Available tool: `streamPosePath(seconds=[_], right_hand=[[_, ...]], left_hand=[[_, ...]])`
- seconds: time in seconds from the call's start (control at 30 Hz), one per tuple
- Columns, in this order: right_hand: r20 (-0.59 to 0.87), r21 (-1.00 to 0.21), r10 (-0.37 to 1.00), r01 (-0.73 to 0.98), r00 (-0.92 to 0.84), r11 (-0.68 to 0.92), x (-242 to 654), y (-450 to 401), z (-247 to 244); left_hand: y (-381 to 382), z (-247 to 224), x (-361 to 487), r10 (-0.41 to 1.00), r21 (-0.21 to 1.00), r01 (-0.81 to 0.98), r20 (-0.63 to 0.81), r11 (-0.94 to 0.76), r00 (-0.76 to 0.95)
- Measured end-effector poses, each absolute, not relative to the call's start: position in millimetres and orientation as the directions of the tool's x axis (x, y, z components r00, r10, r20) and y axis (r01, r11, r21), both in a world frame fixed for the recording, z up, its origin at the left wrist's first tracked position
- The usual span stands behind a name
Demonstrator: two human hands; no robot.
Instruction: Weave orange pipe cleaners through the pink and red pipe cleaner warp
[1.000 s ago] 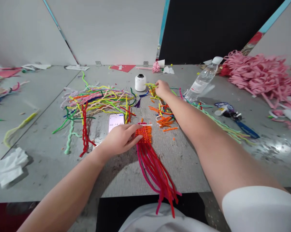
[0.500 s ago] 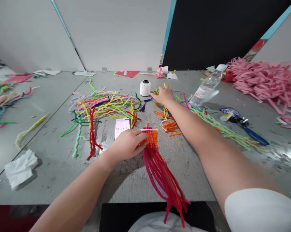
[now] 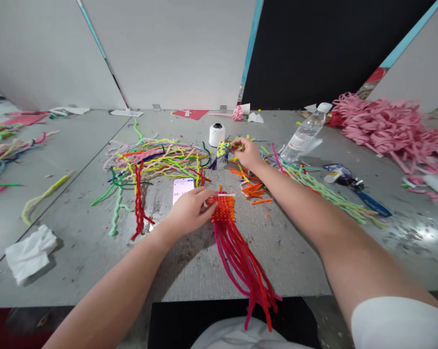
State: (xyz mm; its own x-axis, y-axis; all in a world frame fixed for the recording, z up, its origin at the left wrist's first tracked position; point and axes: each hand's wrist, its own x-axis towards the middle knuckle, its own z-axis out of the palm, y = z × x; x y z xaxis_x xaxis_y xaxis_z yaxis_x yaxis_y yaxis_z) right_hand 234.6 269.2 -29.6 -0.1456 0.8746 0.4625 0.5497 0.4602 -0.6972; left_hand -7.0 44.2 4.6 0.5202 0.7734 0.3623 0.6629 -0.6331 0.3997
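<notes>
A small woven piece of orange and red fuzzy strands lies on the table in front of me, with a white strip across its top. Its long red and magenta strands trail over the table's near edge. My left hand is closed on the piece's left edge, the fingertips partly hidden. Farther off, my right hand pinches a small multicoloured woven piece, yellow, green and blue with a dark purple tassel. Just right of the orange weave lie short orange strands.
A phone showing a timer lies by my left hand. Loose coloured strands spread behind it. A white round device, a tilted water bottle, a lanyard, a pink strip pile and a crumpled tissue are around.
My right hand has lifted the multicoloured woven piece from beside the white device, bringing it slightly nearer. The left hand stays at the orange weave, its fingers shifted slightly left.
</notes>
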Motion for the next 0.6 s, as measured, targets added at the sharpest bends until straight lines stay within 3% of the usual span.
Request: streamPosePath(seconds=[0.17,0.37,0.6], right_hand=[[0.490,-0.783,0.851,0.335,-0.186,0.524,239.0,237.0,-33.7],[0.542,-0.821,0.838,0.176,-0.058,0.544,250.0,238.0,-33.5],[0.660,-0.738,0.750,0.207,0.028,0.642,265.4,234.8,-13.5]], left_hand=[[54.2,-2.2,-12.7,0.840,0.506,0.678,0.411,-0.534,0.355],[54.5,-1.4,-13.9,0.850,0.492,0.699,0.387,-0.519,0.358],[51.9,3.1,-13.2,0.840,0.460,0.705,0.355,-0.540,0.411]])
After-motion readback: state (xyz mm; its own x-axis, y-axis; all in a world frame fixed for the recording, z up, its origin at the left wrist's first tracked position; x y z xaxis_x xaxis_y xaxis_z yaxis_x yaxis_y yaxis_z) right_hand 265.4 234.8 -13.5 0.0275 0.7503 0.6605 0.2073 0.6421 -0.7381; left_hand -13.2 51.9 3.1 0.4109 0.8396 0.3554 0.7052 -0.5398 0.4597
